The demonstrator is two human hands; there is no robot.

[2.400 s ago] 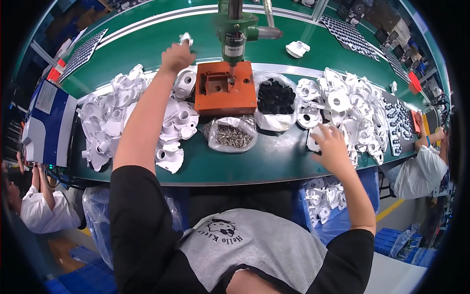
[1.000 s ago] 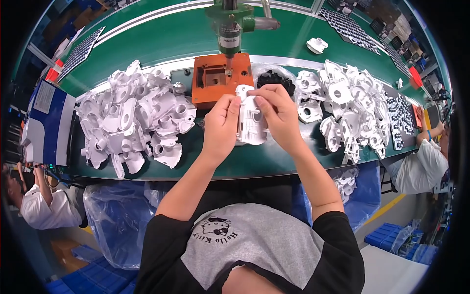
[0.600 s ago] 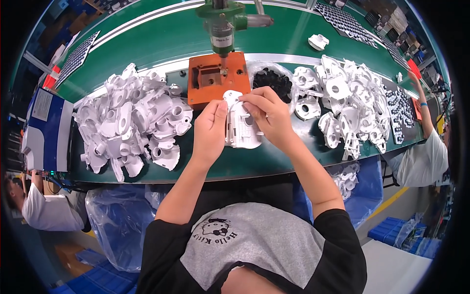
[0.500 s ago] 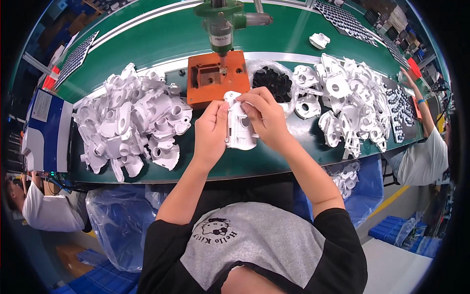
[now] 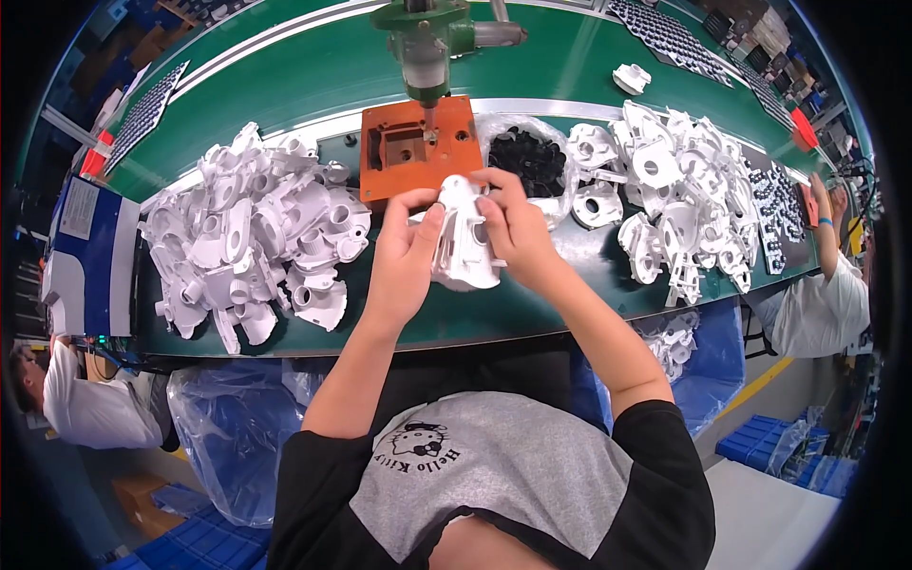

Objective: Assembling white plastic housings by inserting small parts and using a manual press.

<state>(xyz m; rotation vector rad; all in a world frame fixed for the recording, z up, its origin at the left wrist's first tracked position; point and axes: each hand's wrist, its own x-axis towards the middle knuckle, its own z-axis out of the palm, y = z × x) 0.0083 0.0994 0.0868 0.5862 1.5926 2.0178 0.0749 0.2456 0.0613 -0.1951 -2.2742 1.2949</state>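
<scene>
Between my two hands is a white molded plastic housing [image 5: 464, 242], held over the bench just in front of an orange fixture block [image 5: 418, 152]. My left hand [image 5: 407, 249] grips its left side, thumb on top. On the right side, my right hand [image 5: 513, 223] is closed on it with thumb and forefinger near the upper end. Above the block hangs the green spindle head [image 5: 424, 62] of a press, its thin tip close to the block's top. A clear bag of small black parts [image 5: 528, 163] lies beyond my right hand.
Large heaps of white plastic housings lie on the left [image 5: 252, 237] and right [image 5: 684, 190] of the bench. A blue and white machine box [image 5: 95, 256] stands far left. Behind runs a green conveyor belt [image 5: 560, 71] with one white part [image 5: 631, 78]. Co-workers sit at both sides.
The housing has tilted and turned in my hands, showing more of its side. The single white part on the belt has shifted slightly right. The co-worker's hand at right has lowered.
</scene>
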